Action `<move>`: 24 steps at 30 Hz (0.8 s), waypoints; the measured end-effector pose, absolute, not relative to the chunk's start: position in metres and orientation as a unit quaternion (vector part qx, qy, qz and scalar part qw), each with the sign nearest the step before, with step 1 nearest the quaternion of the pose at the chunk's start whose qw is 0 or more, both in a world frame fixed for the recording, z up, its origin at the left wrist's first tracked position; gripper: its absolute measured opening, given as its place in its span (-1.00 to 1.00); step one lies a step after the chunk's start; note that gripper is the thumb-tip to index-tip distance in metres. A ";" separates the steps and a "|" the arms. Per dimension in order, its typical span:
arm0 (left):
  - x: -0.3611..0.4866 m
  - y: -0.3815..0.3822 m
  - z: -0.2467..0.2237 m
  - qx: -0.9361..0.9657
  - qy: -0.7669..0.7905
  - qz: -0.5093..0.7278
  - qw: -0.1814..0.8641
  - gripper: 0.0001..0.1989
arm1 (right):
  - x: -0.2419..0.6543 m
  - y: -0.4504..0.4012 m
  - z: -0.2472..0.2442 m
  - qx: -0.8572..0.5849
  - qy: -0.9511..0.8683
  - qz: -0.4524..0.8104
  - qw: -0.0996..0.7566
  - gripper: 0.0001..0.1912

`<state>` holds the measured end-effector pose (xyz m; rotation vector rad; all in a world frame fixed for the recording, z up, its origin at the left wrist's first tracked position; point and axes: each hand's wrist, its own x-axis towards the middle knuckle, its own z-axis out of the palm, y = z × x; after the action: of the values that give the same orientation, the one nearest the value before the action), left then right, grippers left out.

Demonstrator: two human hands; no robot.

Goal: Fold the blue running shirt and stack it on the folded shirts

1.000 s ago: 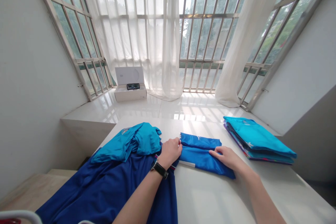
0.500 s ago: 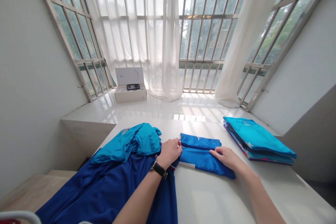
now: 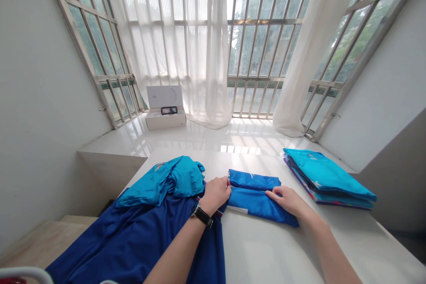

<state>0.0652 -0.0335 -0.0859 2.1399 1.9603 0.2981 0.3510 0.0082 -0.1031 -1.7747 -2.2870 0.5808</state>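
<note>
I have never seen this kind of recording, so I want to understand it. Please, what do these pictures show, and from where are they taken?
One camera worn on a person's head took these pictures, looking forward and down, so you see what the person sees. There is no machine. The left hand, with a black wristwatch, and the right hand rest on a folded blue garment, and neither clearly lifts it. Beside it lies a loose dark blue and turquoise garment. Further right is a stack of folded shirts. All lie on a white table.
</note>
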 end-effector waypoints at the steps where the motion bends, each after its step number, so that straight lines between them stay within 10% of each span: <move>1: 0.065 -0.034 -0.086 0.729 0.668 0.100 0.113 -0.74 | 0.351 0.008 -0.103 -0.598 -0.771 0.196 0.095 -0.48; 24: 0.065 -0.035 -0.081 0.728 0.667 0.101 0.120 -0.74 | 0.351 0.008 -0.104 -0.597 -0.772 0.195 0.101 -0.46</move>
<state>0.0655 -0.0354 -0.0808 2.1283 1.9485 0.2959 0.3508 0.0082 -0.1035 -1.7633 -2.2788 0.5763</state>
